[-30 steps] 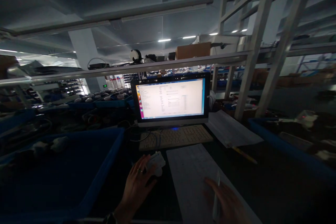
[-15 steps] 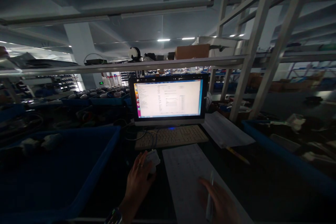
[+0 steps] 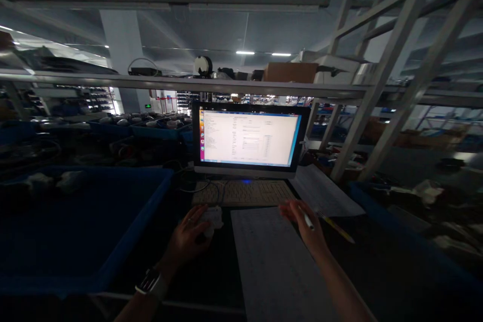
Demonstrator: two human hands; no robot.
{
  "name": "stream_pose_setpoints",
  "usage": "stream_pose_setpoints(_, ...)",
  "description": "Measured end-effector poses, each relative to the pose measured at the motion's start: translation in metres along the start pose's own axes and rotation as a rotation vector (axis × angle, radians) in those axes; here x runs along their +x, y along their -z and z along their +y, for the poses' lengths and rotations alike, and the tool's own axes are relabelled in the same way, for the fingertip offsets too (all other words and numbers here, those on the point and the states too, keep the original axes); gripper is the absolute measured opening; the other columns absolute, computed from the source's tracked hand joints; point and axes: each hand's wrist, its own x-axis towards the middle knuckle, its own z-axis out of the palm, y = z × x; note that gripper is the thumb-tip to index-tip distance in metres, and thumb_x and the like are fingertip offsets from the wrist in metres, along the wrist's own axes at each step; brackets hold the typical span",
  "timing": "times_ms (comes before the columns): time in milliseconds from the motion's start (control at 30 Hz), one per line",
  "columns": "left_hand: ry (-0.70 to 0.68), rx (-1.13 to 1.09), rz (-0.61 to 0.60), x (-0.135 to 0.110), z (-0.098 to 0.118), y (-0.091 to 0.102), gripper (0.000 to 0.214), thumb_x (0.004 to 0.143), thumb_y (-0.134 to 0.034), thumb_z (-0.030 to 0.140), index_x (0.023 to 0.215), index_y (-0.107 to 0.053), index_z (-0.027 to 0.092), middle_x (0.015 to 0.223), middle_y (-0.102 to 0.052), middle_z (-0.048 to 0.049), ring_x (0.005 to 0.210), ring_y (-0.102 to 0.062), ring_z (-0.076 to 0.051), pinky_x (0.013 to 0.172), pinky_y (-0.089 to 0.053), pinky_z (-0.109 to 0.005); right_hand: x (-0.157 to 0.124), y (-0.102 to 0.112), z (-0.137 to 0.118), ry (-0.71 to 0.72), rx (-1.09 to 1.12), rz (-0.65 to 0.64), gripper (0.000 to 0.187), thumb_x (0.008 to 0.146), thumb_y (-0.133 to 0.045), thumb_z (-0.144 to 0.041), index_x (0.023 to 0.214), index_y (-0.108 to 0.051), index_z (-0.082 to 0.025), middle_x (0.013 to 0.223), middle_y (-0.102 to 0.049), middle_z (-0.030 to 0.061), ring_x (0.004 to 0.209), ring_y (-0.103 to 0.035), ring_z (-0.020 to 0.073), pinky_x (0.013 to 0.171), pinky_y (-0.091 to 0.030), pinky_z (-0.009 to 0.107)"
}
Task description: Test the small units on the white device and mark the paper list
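My left hand (image 3: 190,234), with a watch on its wrist, has its fingers closed round a small white block-shaped object (image 3: 214,218); its exact kind is too dark to make out. Over the right end of the pale keyboard (image 3: 241,193) is my right hand (image 3: 302,219), holding a pen (image 3: 307,221) between its fingers. The fingertips are near the number keys, and I cannot tell if they touch. Behind the keyboard a lit monitor (image 3: 247,138) shows a form with text and fields. A printed sheet of paper (image 3: 271,261) lies in front of the keyboard, partly under my right forearm.
A blue bin (image 3: 124,241) with white items stands at left, and another blue bin (image 3: 392,226) at right. More papers (image 3: 324,191) and a yellow pencil-like stick (image 3: 339,230) lie right of the keyboard. A metal shelf (image 3: 226,83) crosses above the monitor, carrying a cardboard box (image 3: 290,72).
My right hand has moved forward from the paper to the keyboard, still with the pen. My left hand and the white object have shifted slightly left. The camera view has shifted a little.
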Motion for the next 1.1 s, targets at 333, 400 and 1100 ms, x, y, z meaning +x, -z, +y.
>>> stream_pose_setpoints(333,0.006,-0.046,0.020,-0.003,-0.001,-0.004,0.029,0.073,-0.063,0.017,0.102,-0.058,0.021,0.132,-0.050,-0.0109,0.125,-0.043,-0.029,0.089,-0.053,-0.045,0.019,-0.009,0.056,-0.020,0.029,0.302,0.055,0.066,-0.056,-0.071,0.052,-0.045,-0.020,0.046,-0.040,-0.0034,0.044,-0.039,0.0106,0.042,-0.032,0.025)
stream_pose_setpoints(400,0.006,-0.047,0.027,-0.002,0.000,-0.003,0.029,0.074,-0.063,0.017,0.102,-0.058,0.021,0.131,-0.050,-0.0109,0.124,-0.044,-0.029,0.089,-0.053,-0.045,0.019,-0.008,0.059,-0.052,0.035,0.319,0.054,0.065,-0.058,-0.070,0.053,-0.044,-0.020,0.046,-0.039,-0.0040,0.044,-0.037,0.0101,0.042,-0.030,0.024)
stream_pose_setpoints(1100,0.013,-0.046,0.032,-0.002,0.002,-0.003,0.030,0.073,-0.064,0.017,0.102,-0.056,0.020,0.132,-0.049,-0.0124,0.124,-0.043,-0.029,0.088,-0.053,-0.046,0.021,-0.006,0.057,-0.116,-0.022,0.288,0.057,0.062,-0.057,-0.073,0.046,-0.041,-0.020,0.041,-0.036,-0.0033,0.041,-0.035,0.0100,0.040,-0.025,0.025)
